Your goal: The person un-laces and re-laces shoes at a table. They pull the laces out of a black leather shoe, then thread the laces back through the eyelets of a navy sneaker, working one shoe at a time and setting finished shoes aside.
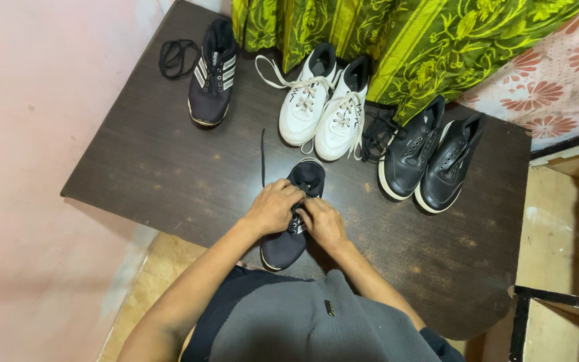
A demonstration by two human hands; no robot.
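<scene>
Dark wood bench (169,167) fills most of the view, pink wall to the left, green patterned curtain (403,40) hanging over its far edge. Floral cloth (557,80) at far right.

On the bench, far side: black leather shoe pair (430,157) on the right, side by side, toes toward the person. A loose black lace bundle (375,134) lies just beside them, between them and the white sneaker pair (323,104); white laces are undone, one trailing left. Single dark striped sneaker (212,74) sits at far left, well apart from the rest, with a coiled black lace (175,57) just beside it.

Near edge, centre: dark sneaker (293,228), toe pointing at the person, heel opening away. Left hand (273,206) and right hand (323,222) are both curled over its tongue area, fingers pinching at the lacing; exactly what each finger grips is hidden. A thin black lace (263,157) runs from under the left hand straight away across the bench.
</scene>
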